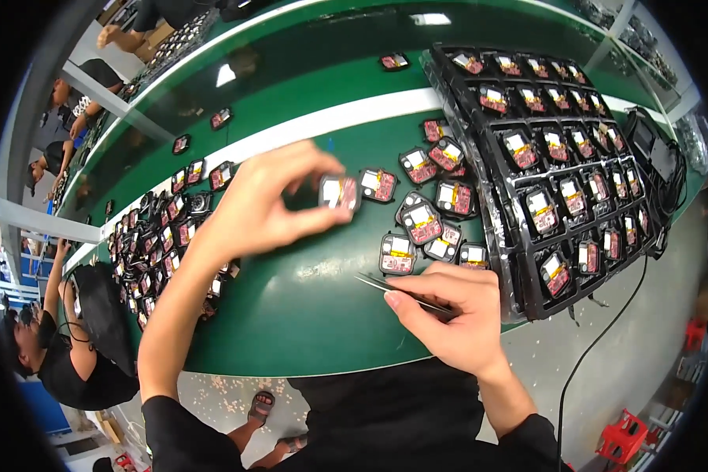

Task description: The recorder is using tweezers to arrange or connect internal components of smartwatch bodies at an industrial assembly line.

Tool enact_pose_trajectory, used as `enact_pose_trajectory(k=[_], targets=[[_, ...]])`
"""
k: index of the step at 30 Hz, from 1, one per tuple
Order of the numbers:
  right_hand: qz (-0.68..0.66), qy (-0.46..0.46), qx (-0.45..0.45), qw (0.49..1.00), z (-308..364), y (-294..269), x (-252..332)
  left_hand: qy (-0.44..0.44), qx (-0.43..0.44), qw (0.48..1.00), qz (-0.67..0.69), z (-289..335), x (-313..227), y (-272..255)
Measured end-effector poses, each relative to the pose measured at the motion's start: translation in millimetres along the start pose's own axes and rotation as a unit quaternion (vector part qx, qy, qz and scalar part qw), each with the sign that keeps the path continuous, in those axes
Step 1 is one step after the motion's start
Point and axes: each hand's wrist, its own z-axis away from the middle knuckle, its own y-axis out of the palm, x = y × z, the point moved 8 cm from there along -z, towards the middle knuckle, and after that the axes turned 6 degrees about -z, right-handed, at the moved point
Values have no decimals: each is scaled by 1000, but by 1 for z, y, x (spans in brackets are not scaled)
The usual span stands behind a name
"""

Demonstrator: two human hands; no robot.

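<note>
Pinching a small module (339, 191) between thumb and fingers, the left hand (267, 206) is holding it above the green table (307, 315), while the right hand (452, 315) is gripping tweezers (397, 289) with fingers pressed together, near loose modules (425, 224) beside a black tray (558, 181).

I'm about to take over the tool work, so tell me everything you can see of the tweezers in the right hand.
The tweezers are thin, silvery and look like metal: two slim blades lying close together, ending in a fine tip. They lie nearly flat, low over the green table, tip pointing toward the person's left. The right hand pinches their rear part between thumb and fingers, hiding that end. The tip looks empty and touches no module.
</note>
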Motion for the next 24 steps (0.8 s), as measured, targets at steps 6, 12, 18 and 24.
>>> enact_pose_trajectory(k=[6,12,18,24], targets=[[-5,3,-10,1000,-1,-3,-1,0,42,993,106,-73,28,29],[9,-19,-2,1000,-2,5,4,61,-53,997,-21,-152,58,36],[7,-6,-1,1000,2,2,-2,34,-20,993,-114,-214,71,68],[5,5,2,1000,2,2,-2,50,-40,992,-106,-178,100,44]])
